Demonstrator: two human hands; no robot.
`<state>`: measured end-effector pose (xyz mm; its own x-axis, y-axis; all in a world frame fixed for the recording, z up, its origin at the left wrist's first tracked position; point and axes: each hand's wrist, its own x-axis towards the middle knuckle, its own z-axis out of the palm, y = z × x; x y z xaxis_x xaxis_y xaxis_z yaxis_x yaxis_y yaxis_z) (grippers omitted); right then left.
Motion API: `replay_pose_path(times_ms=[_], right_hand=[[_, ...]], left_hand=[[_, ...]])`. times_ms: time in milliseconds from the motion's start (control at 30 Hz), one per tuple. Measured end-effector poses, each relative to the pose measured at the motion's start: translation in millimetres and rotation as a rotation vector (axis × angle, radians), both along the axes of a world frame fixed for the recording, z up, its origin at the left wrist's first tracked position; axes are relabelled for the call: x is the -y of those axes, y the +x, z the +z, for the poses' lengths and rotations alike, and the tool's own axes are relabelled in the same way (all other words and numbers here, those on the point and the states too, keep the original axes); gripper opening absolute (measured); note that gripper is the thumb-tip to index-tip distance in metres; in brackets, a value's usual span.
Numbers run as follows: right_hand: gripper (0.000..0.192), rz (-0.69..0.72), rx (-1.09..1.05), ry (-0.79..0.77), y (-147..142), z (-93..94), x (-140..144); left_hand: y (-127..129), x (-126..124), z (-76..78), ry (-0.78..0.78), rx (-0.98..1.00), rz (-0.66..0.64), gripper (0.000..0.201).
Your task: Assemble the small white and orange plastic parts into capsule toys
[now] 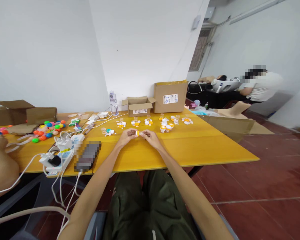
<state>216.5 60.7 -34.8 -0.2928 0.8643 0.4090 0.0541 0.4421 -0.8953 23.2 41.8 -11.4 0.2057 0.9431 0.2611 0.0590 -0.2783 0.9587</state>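
Note:
My left hand (127,136) and my right hand (150,136) meet over the yellow table (202,146), both pinching one small orange-and-white plastic piece (137,133) between their fingertips. Just beyond my hands lie several small white and orange toy parts (165,125) in little groups across the table. A teal-and-white piece (108,131) lies to the left of my left hand.
A power strip with plugs and cables (58,156) and a phone (87,156) lie at the left front. Colourful balls (48,129) and cardboard boxes (170,96) stand behind. Another person's arm (1,163) rests at far left; a seated person (261,86) is at back right.

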Motion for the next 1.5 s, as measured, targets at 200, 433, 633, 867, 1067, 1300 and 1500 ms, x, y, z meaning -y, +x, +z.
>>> replay_pose_path(times_ms=[200,433,633,867,1067,1300,1500], right_hand=[[0.028,-0.014,-0.031,0.009,-0.6,3.2,3.2],[0.022,0.002,-0.040,0.033,0.8,8.6,7.9],[0.019,0.002,-0.006,0.063,1.1,11.3,10.8],[0.015,-0.038,0.073,0.125,2.2,14.0,13.9],[0.014,-0.058,0.096,0.179,1.5,14.0,15.4],[0.013,-0.057,0.090,0.193,0.6,14.2,17.0],[0.012,-0.068,0.098,0.184,-0.2,14.5,17.1]], left_hand=[[2.1,0.5,0.5,-0.001,0.001,0.003,0.038],[3.7,2.3,2.7,-0.067,0.001,-0.013,0.037],[3.1,3.0,3.4,-0.066,-0.027,-0.003,0.033],[2.1,3.5,4.4,-0.034,-0.055,-0.029,0.039],[1.2,2.8,3.7,-0.033,-0.068,-0.041,0.046],[2.1,3.5,3.8,-0.044,-0.075,-0.029,0.049],[3.0,4.4,5.2,-0.040,-0.081,-0.022,0.047]])
